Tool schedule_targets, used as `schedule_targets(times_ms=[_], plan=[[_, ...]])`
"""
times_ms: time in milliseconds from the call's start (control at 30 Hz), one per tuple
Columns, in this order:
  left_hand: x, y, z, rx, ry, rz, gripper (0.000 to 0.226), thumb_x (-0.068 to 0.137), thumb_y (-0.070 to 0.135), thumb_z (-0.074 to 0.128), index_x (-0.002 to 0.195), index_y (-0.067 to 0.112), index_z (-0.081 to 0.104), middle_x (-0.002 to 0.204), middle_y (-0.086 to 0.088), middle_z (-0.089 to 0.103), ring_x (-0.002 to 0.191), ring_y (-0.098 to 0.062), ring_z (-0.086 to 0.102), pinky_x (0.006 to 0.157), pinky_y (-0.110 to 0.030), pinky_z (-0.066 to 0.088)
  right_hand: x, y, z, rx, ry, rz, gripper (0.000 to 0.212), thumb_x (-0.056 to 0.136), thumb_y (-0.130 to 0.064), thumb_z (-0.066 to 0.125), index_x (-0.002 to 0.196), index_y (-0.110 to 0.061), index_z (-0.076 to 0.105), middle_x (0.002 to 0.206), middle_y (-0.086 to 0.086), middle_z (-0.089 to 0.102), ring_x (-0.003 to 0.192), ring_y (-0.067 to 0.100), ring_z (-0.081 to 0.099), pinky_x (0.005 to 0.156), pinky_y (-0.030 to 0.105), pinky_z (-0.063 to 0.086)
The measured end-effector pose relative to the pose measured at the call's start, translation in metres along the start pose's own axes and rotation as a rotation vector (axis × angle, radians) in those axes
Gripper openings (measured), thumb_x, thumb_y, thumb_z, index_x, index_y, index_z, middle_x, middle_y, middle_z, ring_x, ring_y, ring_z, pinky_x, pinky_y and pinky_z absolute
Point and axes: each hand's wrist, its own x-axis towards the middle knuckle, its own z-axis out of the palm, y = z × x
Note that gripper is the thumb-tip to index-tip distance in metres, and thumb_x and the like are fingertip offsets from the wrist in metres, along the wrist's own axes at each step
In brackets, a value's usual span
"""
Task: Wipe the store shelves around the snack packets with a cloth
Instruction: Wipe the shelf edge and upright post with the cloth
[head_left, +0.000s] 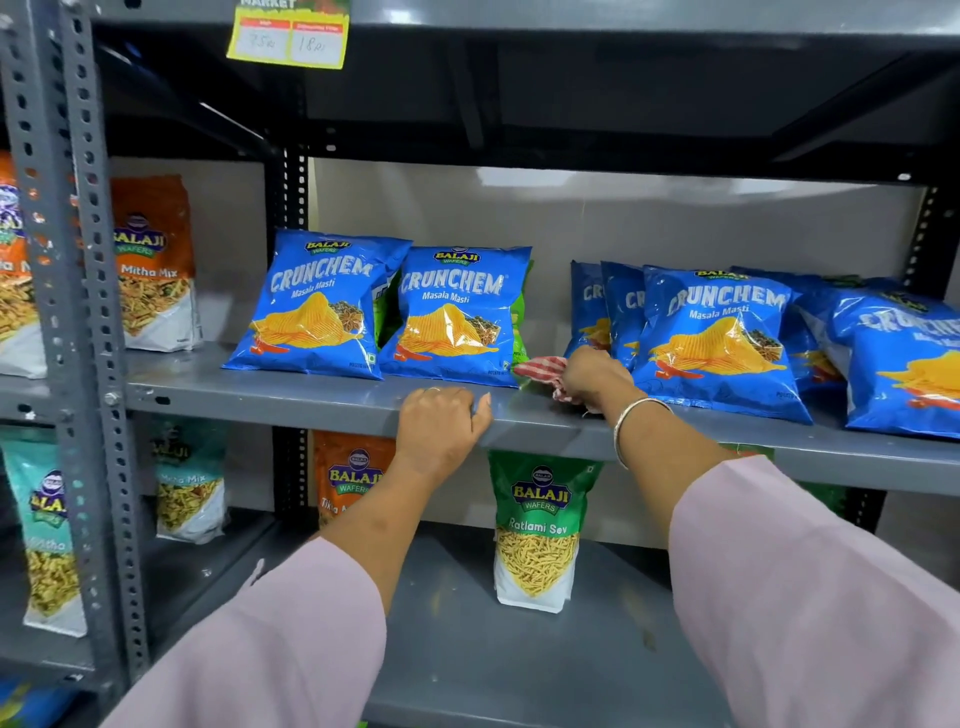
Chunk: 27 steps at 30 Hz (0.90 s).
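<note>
A grey metal shelf (311, 395) carries blue Crunchem snack packets: two on the left (317, 306) (457, 317) and a leaning group on the right (722, 338). My right hand (592, 376) grips a red-and-white checked cloth (540, 369) and presses it on the shelf in the gap between the two groups. My left hand (441, 426) curls over the shelf's front edge, just below the second packet. Both forearms wear pale pink sleeves, and a metal bangle sits on the right wrist.
A green Ratlami Sev pouch (537, 535) and an orange pouch (348, 478) stand on the lower shelf. Mitha Mix packets (153, 265) fill the bay to the left, behind a perforated upright post (78, 312). A yellow price tag (288, 36) hangs from the upper shelf.
</note>
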Motion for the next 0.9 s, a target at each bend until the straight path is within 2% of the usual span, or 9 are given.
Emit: schedule_targets(times_ms=[67,100,167,233,400,533,667,800,900], plan=[[0.001,0.000,0.000,0.036,-0.018,-0.008,0.046,0.097,0.038,0.034,0.091,0.007,0.066,0.087,-0.014,0.070,0.083,-0.030,0.063,0.078,-0.037,0.041,-0.003,0.002,-0.007,0.099,0.038,0.000,0.038,0.093,-0.013,0.051,0.128,0.001,0.050,0.137,0.023,0.051,0.125,0.039,0.050,0.102,0.041,0.043],[0.000,0.000,-0.001,0.035,-0.026,-0.006,0.045,0.098,0.039,0.032,0.106,0.007,0.063,0.105,-0.015,0.069,0.101,-0.030,0.061,0.091,-0.038,0.039,-0.006,0.001,-0.010,0.150,0.061,0.004,0.037,0.093,-0.012,0.049,0.128,0.001,0.051,0.137,0.023,0.051,0.125,0.039,0.050,0.102,0.041,0.043],[-0.007,-0.002,-0.002,0.023,-0.020,0.000,0.051,0.098,0.041,0.029,0.135,0.008,0.042,0.143,-0.012,0.044,0.135,-0.023,0.035,0.113,-0.041,0.021,-0.011,-0.002,-0.014,0.232,0.101,-0.005,0.036,0.093,-0.009,0.045,0.128,0.001,0.052,0.136,0.023,0.052,0.125,0.039,0.051,0.101,0.041,0.044],[-0.019,-0.007,-0.007,0.024,0.013,-0.009,0.059,0.097,0.044,0.027,0.144,0.010,0.021,0.155,-0.007,0.020,0.143,-0.018,0.013,0.117,-0.041,0.008,-0.016,-0.009,-0.014,0.286,0.125,-0.033,0.037,0.092,-0.010,0.048,0.127,0.001,0.052,0.135,0.023,0.054,0.124,0.039,0.052,0.101,0.040,0.044],[-0.066,-0.032,-0.028,0.155,0.036,-0.086,0.069,0.094,0.043,0.038,0.145,0.005,0.014,0.156,-0.012,0.011,0.144,-0.024,0.008,0.116,-0.047,0.013,-0.034,-0.042,-0.006,0.357,0.144,-0.172,0.040,0.085,-0.011,0.059,0.124,-0.004,0.055,0.130,0.022,0.058,0.119,0.040,0.055,0.096,0.040,0.047],[-0.105,-0.063,-0.051,0.249,0.004,-0.166,0.071,0.092,0.043,0.045,0.143,0.002,0.018,0.154,-0.016,0.016,0.142,-0.028,0.014,0.114,-0.049,0.017,-0.056,-0.080,0.014,0.389,0.196,-0.327,0.039,0.086,-0.006,0.051,0.125,-0.008,0.053,0.126,0.024,0.060,0.114,0.042,0.057,0.092,0.042,0.048],[-0.131,-0.100,-0.072,0.322,-0.040,-0.237,0.070,0.094,0.045,0.036,0.145,0.002,0.013,0.156,-0.015,0.009,0.144,-0.026,0.007,0.117,-0.048,0.013,-0.085,-0.120,0.038,0.406,0.237,-0.422,0.043,0.086,-0.001,0.047,0.126,-0.016,0.053,0.119,0.022,0.064,0.108,0.042,0.061,0.083,0.043,0.049],[-0.151,-0.146,-0.085,0.339,-0.055,-0.279,0.070,0.094,0.045,0.034,0.145,0.003,0.009,0.156,-0.014,0.006,0.144,-0.025,0.004,0.117,-0.047,0.010,-0.113,-0.154,0.072,0.409,0.256,-0.561,0.036,0.089,-0.007,0.043,0.122,-0.017,0.053,0.116,0.019,0.065,0.104,0.043,0.061,0.081,0.042,0.048],[-0.176,-0.183,-0.089,0.313,-0.086,-0.294,0.071,0.094,0.045,0.036,0.145,0.004,0.009,0.156,-0.014,0.007,0.144,-0.026,0.006,0.116,-0.047,0.009,-0.129,-0.179,0.108,0.390,0.296,-0.600,0.034,0.093,-0.013,0.038,0.123,-0.021,0.052,0.119,0.010,0.064,0.106,0.037,0.061,0.080,0.031,0.045]])
